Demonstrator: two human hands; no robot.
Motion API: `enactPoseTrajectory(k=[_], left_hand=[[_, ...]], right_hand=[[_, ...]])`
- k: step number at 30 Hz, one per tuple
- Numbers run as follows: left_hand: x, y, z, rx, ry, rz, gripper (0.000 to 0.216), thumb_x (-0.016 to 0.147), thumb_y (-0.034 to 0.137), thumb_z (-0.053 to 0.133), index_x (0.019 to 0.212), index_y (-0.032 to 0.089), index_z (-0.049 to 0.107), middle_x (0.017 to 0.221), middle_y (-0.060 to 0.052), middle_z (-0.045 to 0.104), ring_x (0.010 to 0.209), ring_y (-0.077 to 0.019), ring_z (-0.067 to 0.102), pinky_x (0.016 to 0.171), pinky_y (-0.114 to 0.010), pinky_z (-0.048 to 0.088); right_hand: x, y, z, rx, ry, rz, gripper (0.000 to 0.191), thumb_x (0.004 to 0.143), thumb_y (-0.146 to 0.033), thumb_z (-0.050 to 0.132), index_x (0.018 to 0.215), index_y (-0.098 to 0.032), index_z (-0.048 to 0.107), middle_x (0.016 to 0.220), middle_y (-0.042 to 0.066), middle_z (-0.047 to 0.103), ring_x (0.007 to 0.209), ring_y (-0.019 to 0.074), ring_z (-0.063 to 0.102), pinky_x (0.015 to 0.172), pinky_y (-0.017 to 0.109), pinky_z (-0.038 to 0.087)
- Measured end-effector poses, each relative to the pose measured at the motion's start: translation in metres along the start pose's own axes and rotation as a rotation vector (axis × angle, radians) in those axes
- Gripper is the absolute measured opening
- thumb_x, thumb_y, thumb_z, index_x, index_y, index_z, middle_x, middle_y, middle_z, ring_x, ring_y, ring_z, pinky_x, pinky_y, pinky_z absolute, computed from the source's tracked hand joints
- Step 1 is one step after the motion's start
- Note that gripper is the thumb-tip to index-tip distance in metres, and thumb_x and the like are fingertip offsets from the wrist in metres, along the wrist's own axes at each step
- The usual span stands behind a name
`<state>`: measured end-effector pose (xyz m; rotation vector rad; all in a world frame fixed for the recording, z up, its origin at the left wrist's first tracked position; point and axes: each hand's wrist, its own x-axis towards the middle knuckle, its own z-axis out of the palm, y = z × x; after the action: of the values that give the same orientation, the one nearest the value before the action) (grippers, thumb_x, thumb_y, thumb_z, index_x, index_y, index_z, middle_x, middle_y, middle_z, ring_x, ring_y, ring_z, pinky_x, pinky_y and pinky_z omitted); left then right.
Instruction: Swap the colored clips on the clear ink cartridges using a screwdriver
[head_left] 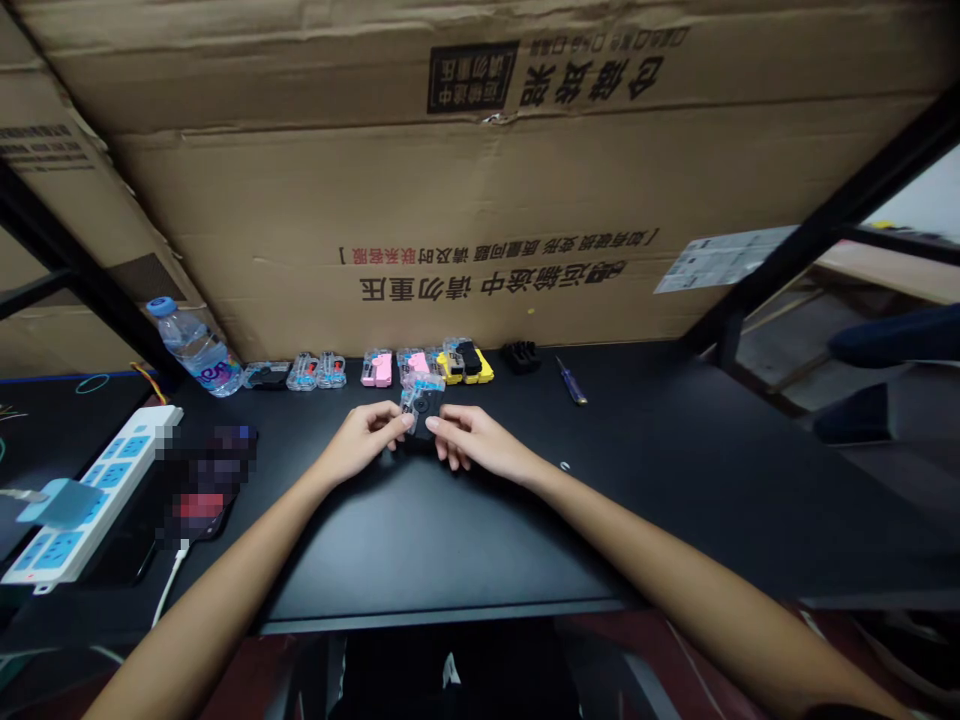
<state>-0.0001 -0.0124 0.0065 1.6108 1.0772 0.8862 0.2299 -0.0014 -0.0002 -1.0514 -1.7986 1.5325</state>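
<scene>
Above the black table, my left hand (365, 440) and my right hand (484, 440) together hold a small black and transparent plastic device (424, 404) with a round part on its face. My left thumb presses its left side and my right thumb its lower right; the other fingers curl behind, partly hidden. Just beyond it, pink and transparent pieces (378, 368) and yellow and black pieces (469, 362) of similar size lie in a row. Two transparent pieces with red parts (316, 371) and a black and transparent piece (268, 376) continue the row leftward.
A black slotted part (520, 356) and a screwdriver (571, 382) lie at the back right. On the left are a water bottle (196, 347), a white power strip (97, 490) and a phone (214, 490) with a cable. A cardboard wall (450, 190) stands behind the table (450, 560).
</scene>
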Motion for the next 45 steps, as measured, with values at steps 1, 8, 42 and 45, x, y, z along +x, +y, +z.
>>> enactPoseTrajectory(k=[1, 8, 42, 45], left_hand=[[0.000, 0.001, 0.000, -0.006, 0.015, 0.002, 0.050, 0.090, 0.067, 0.070, 0.082, 0.018, 0.067, 0.073, 0.000, 0.067, 0.061, -0.0119, 0.058, 0.060, -0.024, 0.046], [0.002, -0.002, -0.002, -0.031, 0.080, -0.003, 0.051, 0.092, 0.066, 0.069, 0.092, 0.016, 0.074, 0.089, -0.007, 0.080, 0.057, -0.0106, 0.059, 0.057, -0.024, 0.044], [-0.001, -0.005, 0.005, 0.045, -0.056, -0.003, 0.045, 0.095, 0.058, 0.066, 0.104, 0.015, 0.078, 0.086, -0.009, 0.080, 0.067, -0.0164, 0.067, 0.069, -0.030, 0.056], [-0.001, -0.005, 0.005, 0.056, -0.066, -0.006, 0.044, 0.095, 0.056, 0.066, 0.104, 0.015, 0.078, 0.087, -0.010, 0.081, 0.067, -0.0166, 0.067, 0.069, -0.030, 0.056]], right_hand=[[0.000, 0.000, 0.000, 0.003, -0.002, 0.004, 0.047, 0.096, -0.065, 0.064, 0.085, -0.020, 0.056, 0.071, 0.000, 0.069, 0.052, 0.0113, 0.063, 0.044, 0.021, 0.046], [0.000, -0.003, -0.002, 0.030, -0.006, 0.027, 0.041, 0.095, -0.060, 0.067, 0.088, -0.019, 0.063, 0.069, -0.001, 0.068, 0.050, 0.0111, 0.061, 0.042, 0.021, 0.045], [0.037, 0.007, -0.036, 0.352, 0.211, 0.135, 0.043, 0.074, -0.045, 0.093, 0.072, -0.018, 0.060, 0.063, -0.003, 0.062, 0.050, 0.0067, 0.054, 0.044, 0.017, 0.044], [0.038, 0.010, -0.036, 0.323, 0.219, 0.132, 0.042, 0.075, -0.046, 0.092, 0.071, -0.017, 0.061, 0.061, -0.002, 0.061, 0.049, 0.0067, 0.055, 0.042, 0.016, 0.043]])
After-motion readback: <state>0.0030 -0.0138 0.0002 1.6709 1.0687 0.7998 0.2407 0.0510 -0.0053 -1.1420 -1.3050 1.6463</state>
